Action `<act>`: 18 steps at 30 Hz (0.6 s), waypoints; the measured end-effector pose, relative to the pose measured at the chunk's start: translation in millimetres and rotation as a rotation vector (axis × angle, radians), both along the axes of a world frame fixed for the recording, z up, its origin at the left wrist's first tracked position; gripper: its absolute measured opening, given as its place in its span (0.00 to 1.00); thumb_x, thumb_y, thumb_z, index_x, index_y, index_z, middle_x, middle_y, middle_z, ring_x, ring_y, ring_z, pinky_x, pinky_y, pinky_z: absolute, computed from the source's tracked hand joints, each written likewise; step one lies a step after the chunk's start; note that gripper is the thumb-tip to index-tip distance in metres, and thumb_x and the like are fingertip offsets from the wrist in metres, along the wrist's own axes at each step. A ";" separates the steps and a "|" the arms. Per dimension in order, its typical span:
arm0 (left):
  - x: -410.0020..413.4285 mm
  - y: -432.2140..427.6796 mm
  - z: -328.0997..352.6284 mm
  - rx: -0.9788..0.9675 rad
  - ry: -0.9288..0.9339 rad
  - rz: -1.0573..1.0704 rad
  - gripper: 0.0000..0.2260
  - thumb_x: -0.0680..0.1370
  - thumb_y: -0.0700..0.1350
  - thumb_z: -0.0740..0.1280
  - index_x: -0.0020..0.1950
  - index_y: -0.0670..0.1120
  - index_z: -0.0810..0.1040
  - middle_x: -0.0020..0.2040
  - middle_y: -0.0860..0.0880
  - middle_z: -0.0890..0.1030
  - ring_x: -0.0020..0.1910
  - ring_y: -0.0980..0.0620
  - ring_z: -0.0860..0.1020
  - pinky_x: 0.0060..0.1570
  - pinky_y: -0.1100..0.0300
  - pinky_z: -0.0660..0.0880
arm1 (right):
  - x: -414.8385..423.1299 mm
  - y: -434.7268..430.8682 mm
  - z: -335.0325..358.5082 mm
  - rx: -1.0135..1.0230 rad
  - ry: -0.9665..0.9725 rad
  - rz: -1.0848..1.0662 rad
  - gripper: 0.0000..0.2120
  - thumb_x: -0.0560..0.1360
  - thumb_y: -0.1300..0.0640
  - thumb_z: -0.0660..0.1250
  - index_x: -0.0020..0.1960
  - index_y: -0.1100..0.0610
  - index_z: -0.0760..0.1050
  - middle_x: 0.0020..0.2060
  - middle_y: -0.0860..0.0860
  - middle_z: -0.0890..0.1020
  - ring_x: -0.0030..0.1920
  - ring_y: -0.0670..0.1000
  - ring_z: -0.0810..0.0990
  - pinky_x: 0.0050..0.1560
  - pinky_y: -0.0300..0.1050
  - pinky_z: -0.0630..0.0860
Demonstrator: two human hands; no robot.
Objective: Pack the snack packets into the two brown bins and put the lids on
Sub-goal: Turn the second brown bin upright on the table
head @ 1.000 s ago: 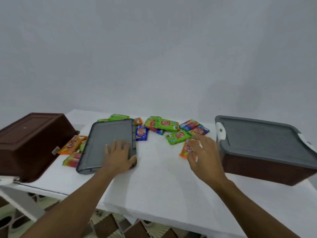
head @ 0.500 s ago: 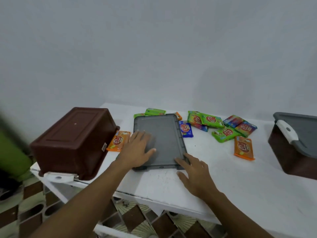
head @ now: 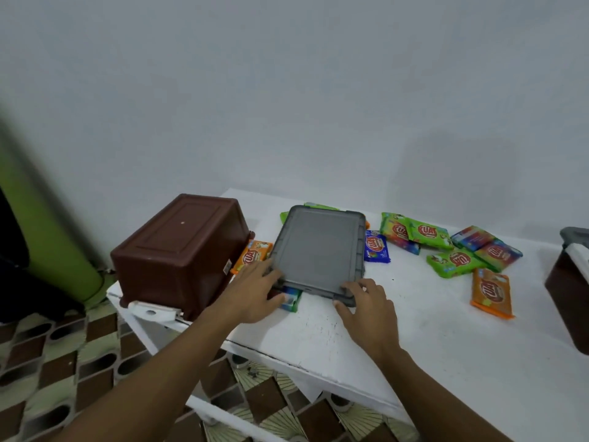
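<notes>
**Packet markings.** A red oval logo with white letters reading roughly "YUA" (first letter uncertain) appears on the green packet. It also appears on the blue packet at its 9 o'clock and the orange packet at its 5 o'clock. The sticker on the upturned brown bin is illegible.

Left hand: your left hand holds the near-left corner of the grey lid, fingers on top, thumb under the edge.
Right hand: your right hand holds the near-right corner, fingers curled over it.
Lid: lies on the worktop, near edge over a half-hidden packet.
Left bin: upside-down brown bin at the worktop's left end; orange packet between it and the lid.
Right bin: second brown bin, cut off by the frame, lidded.
Loose: blue packet touching the lid's right side; green packets and another orange one further right.
</notes>
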State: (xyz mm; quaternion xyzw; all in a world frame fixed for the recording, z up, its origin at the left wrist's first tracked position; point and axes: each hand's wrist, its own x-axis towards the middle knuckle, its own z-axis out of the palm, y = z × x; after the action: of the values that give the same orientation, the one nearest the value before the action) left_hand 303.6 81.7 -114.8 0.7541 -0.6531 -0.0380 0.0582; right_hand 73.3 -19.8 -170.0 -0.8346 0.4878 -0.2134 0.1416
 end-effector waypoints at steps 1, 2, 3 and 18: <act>1.8 2.6 -1.0 0.040 -0.037 0.003 0.26 0.80 0.60 0.58 0.75 0.52 0.63 0.77 0.47 0.58 0.75 0.46 0.56 0.74 0.52 0.53 | 2.5 -0.1 -0.8 -0.001 0.000 -0.008 0.22 0.76 0.40 0.64 0.66 0.48 0.73 0.64 0.50 0.73 0.62 0.51 0.72 0.62 0.50 0.73; 4.5 4.8 -1.7 0.068 -0.065 0.022 0.27 0.79 0.61 0.57 0.76 0.52 0.61 0.77 0.47 0.57 0.76 0.46 0.55 0.74 0.51 0.50 | 5.1 -1.4 -1.9 -0.003 -0.004 -0.014 0.22 0.76 0.40 0.64 0.66 0.48 0.73 0.64 0.50 0.73 0.62 0.51 0.72 0.62 0.50 0.73; 7.3 7.4 -3.4 0.079 -0.083 0.046 0.27 0.79 0.62 0.56 0.76 0.53 0.60 0.78 0.48 0.57 0.77 0.47 0.54 0.75 0.49 0.48 | 7.7 -4.4 -3.6 -0.007 -0.011 -0.015 0.22 0.76 0.40 0.64 0.66 0.48 0.73 0.65 0.51 0.72 0.63 0.51 0.72 0.62 0.51 0.73; 43.4 3.4 7.7 0.010 -0.145 -0.068 0.23 0.78 0.59 0.58 0.71 0.51 0.67 0.72 0.49 0.65 0.75 0.49 0.57 0.75 0.48 0.45 | -17.7 -24.0 2.8 -0.049 0.182 -0.006 0.24 0.78 0.42 0.61 0.71 0.48 0.67 0.69 0.50 0.70 0.66 0.51 0.70 0.65 0.48 0.69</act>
State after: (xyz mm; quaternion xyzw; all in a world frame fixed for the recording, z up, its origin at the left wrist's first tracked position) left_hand 347.0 85.1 -107.1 0.7327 -0.6805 0.0115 0.0056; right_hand 55.6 -43.9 -167.2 -0.8522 0.4958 -0.1491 0.0758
